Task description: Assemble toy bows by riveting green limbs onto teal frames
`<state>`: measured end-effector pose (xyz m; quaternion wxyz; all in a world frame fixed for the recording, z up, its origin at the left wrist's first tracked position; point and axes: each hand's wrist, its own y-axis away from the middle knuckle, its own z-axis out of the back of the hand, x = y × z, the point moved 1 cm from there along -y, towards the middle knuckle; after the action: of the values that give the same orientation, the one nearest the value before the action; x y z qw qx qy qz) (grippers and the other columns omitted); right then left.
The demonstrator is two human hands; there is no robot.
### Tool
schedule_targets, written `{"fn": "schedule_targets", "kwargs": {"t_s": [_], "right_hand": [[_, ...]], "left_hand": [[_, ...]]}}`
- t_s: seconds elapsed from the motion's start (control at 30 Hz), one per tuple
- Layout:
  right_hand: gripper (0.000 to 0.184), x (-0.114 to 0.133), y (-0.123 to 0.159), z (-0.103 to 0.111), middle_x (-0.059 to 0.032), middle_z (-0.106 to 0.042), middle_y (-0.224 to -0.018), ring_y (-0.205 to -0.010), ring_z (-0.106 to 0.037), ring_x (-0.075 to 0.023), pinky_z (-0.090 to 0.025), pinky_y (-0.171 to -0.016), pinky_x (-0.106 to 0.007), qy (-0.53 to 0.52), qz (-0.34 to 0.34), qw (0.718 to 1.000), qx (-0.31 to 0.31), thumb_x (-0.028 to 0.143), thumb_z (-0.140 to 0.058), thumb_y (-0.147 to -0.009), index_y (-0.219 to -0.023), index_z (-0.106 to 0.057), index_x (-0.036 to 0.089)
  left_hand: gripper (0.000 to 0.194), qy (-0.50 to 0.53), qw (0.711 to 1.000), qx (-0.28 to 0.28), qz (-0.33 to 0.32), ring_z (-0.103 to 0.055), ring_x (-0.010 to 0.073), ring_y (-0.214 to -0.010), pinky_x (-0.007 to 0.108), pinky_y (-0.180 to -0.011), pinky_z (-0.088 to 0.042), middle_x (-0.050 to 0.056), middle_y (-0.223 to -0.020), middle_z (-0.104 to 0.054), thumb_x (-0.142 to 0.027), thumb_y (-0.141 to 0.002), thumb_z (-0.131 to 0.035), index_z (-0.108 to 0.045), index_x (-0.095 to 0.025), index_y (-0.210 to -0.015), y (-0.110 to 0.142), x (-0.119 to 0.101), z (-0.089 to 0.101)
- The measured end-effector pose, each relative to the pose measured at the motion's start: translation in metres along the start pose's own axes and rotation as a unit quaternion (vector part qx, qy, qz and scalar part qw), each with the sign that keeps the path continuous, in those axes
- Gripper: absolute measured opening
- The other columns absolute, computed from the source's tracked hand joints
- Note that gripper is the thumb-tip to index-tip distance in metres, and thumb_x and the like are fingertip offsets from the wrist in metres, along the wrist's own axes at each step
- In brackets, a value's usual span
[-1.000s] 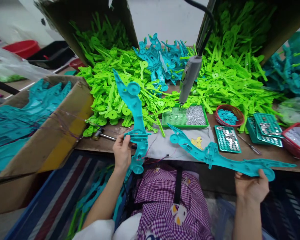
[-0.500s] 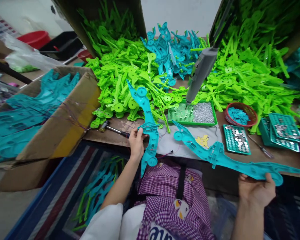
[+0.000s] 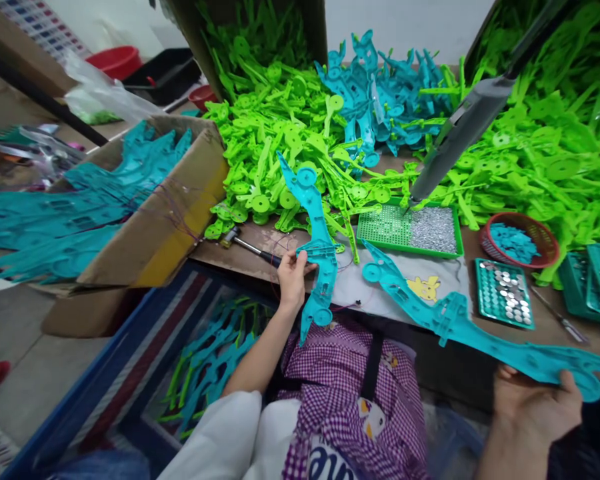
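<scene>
My left hand (image 3: 293, 277) is closed on the middle of a turquoise bow-shaped plastic shell (image 3: 324, 267), held roughly upright over the table's front edge. Thin wires run from its middle. My right hand (image 3: 537, 400) grips one end of a second, longer-looking turquoise bow-shaped shell (image 3: 450, 313) between thumb and fingers. That shell slants across a pale cloth (image 3: 380, 287) with a yellow cartoon figure, its far tip near a green screw tray (image 3: 460, 255). Between the two shells there is a gap.
A grey electric screwdriver (image 3: 460, 143) hangs over the screw tray. Behind lie heaps of lime-green parts (image 3: 275, 140) and turquoise shells (image 3: 380, 100). A carton (image 3: 180, 193) of shells stands left, a hammer (image 3: 253, 247) beside it. Right are a red basket (image 3: 547, 250), a disc tray (image 3: 505, 293) and a screwdriver (image 3: 563, 317).
The head view has turned left, so the scene sits further right in the picture. Both hands keep hold of the same shells, with little visible change between them.
</scene>
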<state>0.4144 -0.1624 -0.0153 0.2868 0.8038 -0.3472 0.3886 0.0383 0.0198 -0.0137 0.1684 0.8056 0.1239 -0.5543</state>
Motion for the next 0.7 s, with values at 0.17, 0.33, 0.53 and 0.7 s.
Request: {"fn": "schedule_targets", "kwargs": {"t_s": [0.17, 0.33, 0.53, 0.7], "right_hand": [[0.031, -0.003, -0.002, 0.006, 0.0, -0.059, -0.075, -0.05, -0.051, -0.0135, -0.039, -0.027, -0.023, 0.006, -0.002, 1.0, -0.018, 0.025, -0.052, -0.066, -0.094, -0.064, 0.018], [0.029, -0.005, 0.001, 0.01, 0.0002, -0.058, -0.075, -0.051, -0.053, -0.0134, -0.04, -0.028, -0.023, -0.01, -0.007, 1.0, -0.02, 0.023, -0.05, -0.069, -0.093, -0.063, 0.018], [0.023, -0.003, 0.005, 0.012, 0.0008, -0.059, -0.073, -0.051, -0.054, -0.0134, -0.041, -0.029, -0.023, -0.026, -0.015, 0.998, -0.046, 0.022, -0.047, -0.073, -0.091, -0.061, 0.017], [0.023, -0.002, 0.009, 0.01, 0.0025, -0.059, -0.073, -0.05, -0.054, -0.0116, -0.041, -0.032, -0.022, -0.006, -0.024, 0.998, -0.056, 0.031, -0.053, -0.073, -0.09, -0.058, 0.018]], "left_hand": [[0.038, -0.002, 1.0, 0.001, 0.002, -0.057, 0.0057, -0.061, 0.019, -0.058, -0.055, -0.004, -0.074, -0.057, -0.042, -0.065, -0.078, -0.058, -0.015, -0.083, 0.001, 0.001, -0.001], [0.039, -0.003, 1.0, -0.008, -0.003, -0.057, 0.0061, -0.06, 0.019, -0.058, -0.054, -0.004, -0.073, -0.057, -0.043, -0.064, -0.078, -0.058, -0.015, -0.082, 0.0, 0.003, 0.0], [0.039, -0.002, 1.0, -0.009, 0.005, -0.056, 0.0062, -0.061, 0.019, -0.059, -0.054, -0.004, -0.073, -0.057, -0.043, -0.062, -0.079, -0.058, -0.015, -0.08, -0.002, 0.001, 0.0], [0.04, 0.006, 1.0, 0.004, 0.021, -0.054, 0.0066, -0.063, 0.021, -0.063, -0.055, -0.005, -0.069, -0.053, -0.041, -0.059, -0.082, -0.055, -0.016, -0.076, -0.006, -0.005, -0.001]]}}
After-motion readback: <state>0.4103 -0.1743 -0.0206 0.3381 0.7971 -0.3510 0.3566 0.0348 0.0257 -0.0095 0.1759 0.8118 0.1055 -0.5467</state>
